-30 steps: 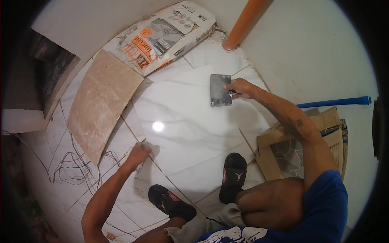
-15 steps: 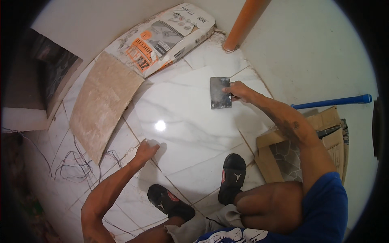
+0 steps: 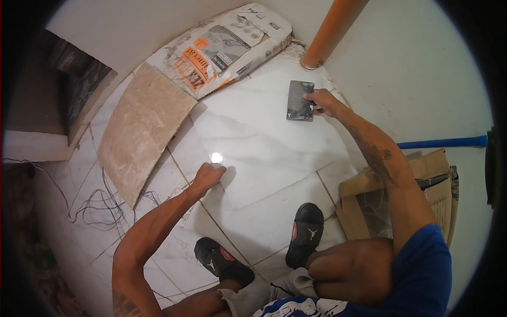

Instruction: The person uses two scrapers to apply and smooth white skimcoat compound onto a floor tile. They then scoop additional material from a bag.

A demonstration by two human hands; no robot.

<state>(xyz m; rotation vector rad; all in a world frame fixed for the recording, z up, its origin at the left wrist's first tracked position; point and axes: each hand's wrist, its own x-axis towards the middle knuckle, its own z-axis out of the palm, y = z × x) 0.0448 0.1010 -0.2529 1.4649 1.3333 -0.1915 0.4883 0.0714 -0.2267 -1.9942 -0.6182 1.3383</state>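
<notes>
A large white marbled tile [image 3: 264, 153] lies on the tiled floor in front of me. My left hand [image 3: 210, 176] is closed, with its curled fingers at the tile's left edge; their exact grip is hidden. At the far right part of the tile, my right hand [image 3: 326, 102] grips a dark grey rectangular float [image 3: 300, 100]. The float's broad face is dusty and speckled white, and its handle is mostly covered by my fingers.
Left stands a beige tile or board [image 3: 145, 132] against a white and orange bag [image 3: 227, 47]. An orange pipe [image 3: 332, 34] rises in the corner. Right are cardboard [image 3: 417, 195] and a blue pole [image 3: 443, 142]. Loose wires [image 3: 100, 211] lie left; my sandals [image 3: 306, 232] are near the tile.
The white tile has shifted away toward the far corner, and both my hands and the float have moved the same way. The view has shifted slightly too.
</notes>
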